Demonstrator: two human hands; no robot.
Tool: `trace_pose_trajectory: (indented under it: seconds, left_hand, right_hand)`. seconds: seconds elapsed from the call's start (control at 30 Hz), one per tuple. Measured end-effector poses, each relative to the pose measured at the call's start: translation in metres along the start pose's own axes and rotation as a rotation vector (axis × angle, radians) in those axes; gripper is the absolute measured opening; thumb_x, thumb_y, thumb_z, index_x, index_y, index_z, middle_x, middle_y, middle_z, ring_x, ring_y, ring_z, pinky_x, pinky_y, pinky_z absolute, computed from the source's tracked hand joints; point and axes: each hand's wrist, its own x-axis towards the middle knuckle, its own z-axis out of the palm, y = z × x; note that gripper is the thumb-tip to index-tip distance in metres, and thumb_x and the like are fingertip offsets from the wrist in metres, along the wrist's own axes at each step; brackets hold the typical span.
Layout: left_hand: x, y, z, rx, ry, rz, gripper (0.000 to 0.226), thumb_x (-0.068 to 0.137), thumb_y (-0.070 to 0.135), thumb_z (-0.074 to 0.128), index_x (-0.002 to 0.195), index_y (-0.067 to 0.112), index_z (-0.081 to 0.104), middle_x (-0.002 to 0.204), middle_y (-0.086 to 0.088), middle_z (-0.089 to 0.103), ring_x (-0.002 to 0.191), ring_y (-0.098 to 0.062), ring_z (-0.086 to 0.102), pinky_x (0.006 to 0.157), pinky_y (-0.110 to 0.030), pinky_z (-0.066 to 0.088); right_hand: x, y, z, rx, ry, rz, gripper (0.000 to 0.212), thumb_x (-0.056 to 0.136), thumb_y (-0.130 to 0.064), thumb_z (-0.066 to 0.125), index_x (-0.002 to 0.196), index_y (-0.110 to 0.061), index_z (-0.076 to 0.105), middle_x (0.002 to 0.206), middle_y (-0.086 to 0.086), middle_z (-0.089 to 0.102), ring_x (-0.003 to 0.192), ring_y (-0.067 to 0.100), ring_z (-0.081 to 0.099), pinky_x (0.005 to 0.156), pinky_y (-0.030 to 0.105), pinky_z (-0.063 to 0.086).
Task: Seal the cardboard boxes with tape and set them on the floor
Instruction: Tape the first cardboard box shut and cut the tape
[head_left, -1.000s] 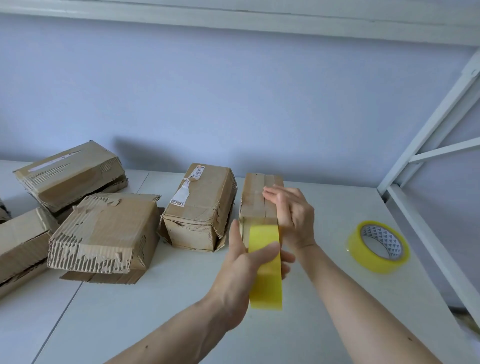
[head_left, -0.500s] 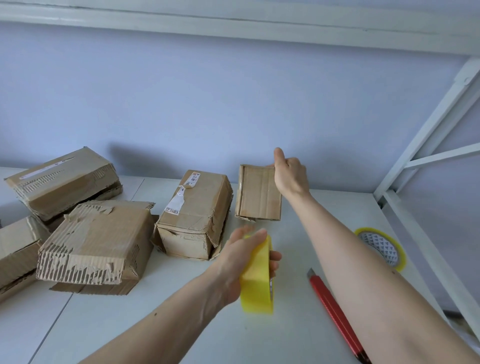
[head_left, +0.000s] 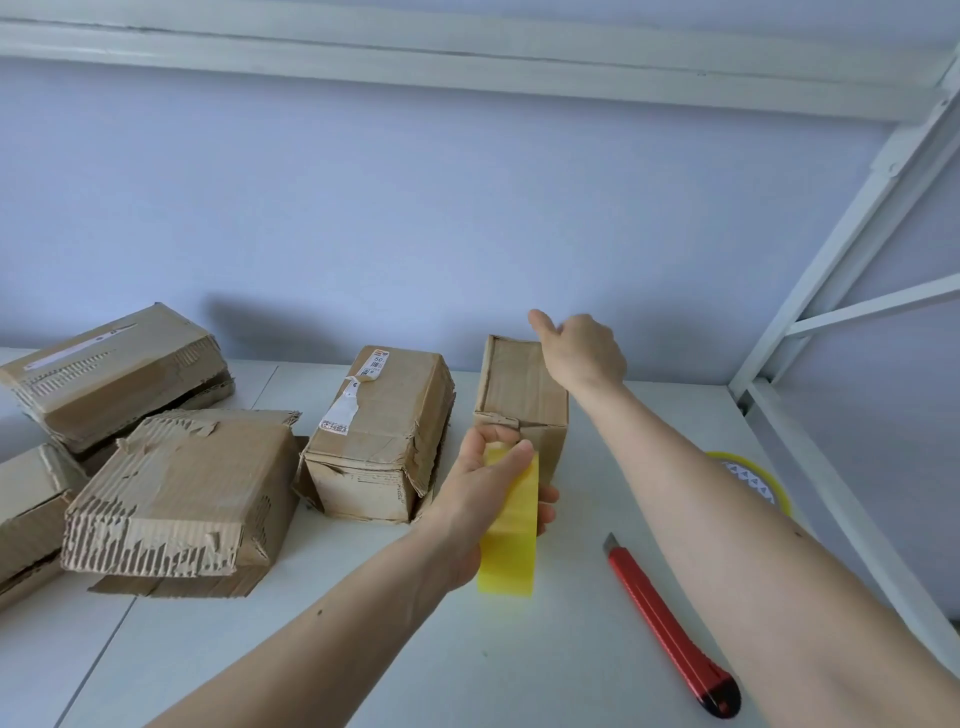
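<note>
**Tape Roll Ready at the Small Box**

The left hand (head_left: 491, 499) grips a yellow tape roll (head_left: 509, 525), with the thumb over the top and the fingers curled round the far side. The roll is held on its edge, just in front of a small cardboard box (head_left: 519, 389) that sits on the white surface (head_left: 467, 649). The right hand (head_left: 582, 348) reaches over the far top edge of this box. Its thumb sticks out, but its fingers are hidden behind the hand, so I cannot tell if they grip the box or only rest on it.

This looks like the taping step for the small box. Next, I think the tape end has to be stuck down on the box and pulled along the seam, while the other hand keeps the box from sliding.

A red box cutter (head_left: 670, 629) lies on the surface near the right arm, handy for cutting the tape. A second tape roll (head_left: 753, 478) peeks out behind that arm. Four more worn boxes wait to the left, the closest one a labelled box (head_left: 379, 431). None is on the floor yet.
</note>
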Motion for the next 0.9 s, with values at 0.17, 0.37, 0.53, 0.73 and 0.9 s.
trace_pose_trajectory:
  seconds: [0.17, 0.37, 0.53, 0.73, 0.9]
  left_hand:
    - [0.006, -0.001, 0.004, -0.018, 0.006, 0.012, 0.012, 0.103, 0.023, 0.056, 0.109, 0.019, 0.046, 0.074, -0.017, 0.069, 0.057, -0.026, 0.063, 0.057, -0.033, 0.054]
    - [0.012, 0.003, 0.003, 0.045, 0.003, 0.028, 0.027, 0.099, 0.014, 0.061, 0.118, 0.017, 0.041, 0.085, -0.022, 0.073, 0.06, -0.025, 0.065, 0.06, -0.034, 0.057]
    - [0.018, 0.0, -0.002, -0.028, 0.05, -0.025, 0.05, 0.095, 0.013, 0.068, 0.126, 0.019, 0.03, 0.089, -0.025, 0.072, 0.061, -0.028, 0.067, 0.062, -0.039, 0.058]
    - [0.022, -0.001, -0.001, 0.018, 0.016, -0.024, 0.055, 0.093, 0.017, 0.073, 0.128, 0.019, 0.031, 0.102, -0.029, 0.072, 0.064, -0.027, 0.069, 0.061, -0.039, 0.058]
    - [0.009, -0.011, -0.013, 0.121, -0.077, 0.037, 0.072, 0.082, 0.013, 0.082, 0.133, 0.028, 0.033, 0.1, -0.018, 0.074, 0.072, -0.027, 0.068, 0.073, -0.04, 0.056]
  right_hand:
    - [-0.026, 0.0, -0.005, -0.378, 0.147, -0.527, 0.038, 0.108, -0.042, 0.034, 0.091, -0.013, 0.052, 0.09, 0.008, 0.068, 0.091, 0.035, 0.062, 0.067, 0.035, 0.036]
    - [-0.039, 0.015, -0.002, -0.356, -0.256, -0.398, 0.079, 0.099, -0.065, 0.007, 0.159, -0.015, 0.019, 0.167, -0.003, 0.013, 0.154, 0.012, -0.001, 0.125, 0.047, 0.001]
    - [-0.038, 0.015, -0.005, -0.361, -0.301, -0.396, 0.109, 0.08, -0.086, 0.007, 0.16, -0.012, 0.004, 0.169, 0.0, 0.0, 0.154, 0.014, -0.007, 0.125, 0.046, 0.001]
    - [-0.029, 0.026, -0.017, -0.282, -0.468, -0.471, 0.121, 0.07, -0.084, 0.055, 0.16, -0.022, 0.003, 0.167, 0.001, -0.009, 0.152, 0.017, -0.015, 0.125, 0.048, 0.007]
    - [-0.027, 0.026, -0.012, -0.236, -0.407, -0.432, 0.108, 0.076, -0.075, 0.063, 0.16, -0.029, 0.014, 0.166, 0.003, 0.0, 0.152, 0.02, -0.01, 0.123, 0.046, 0.009]
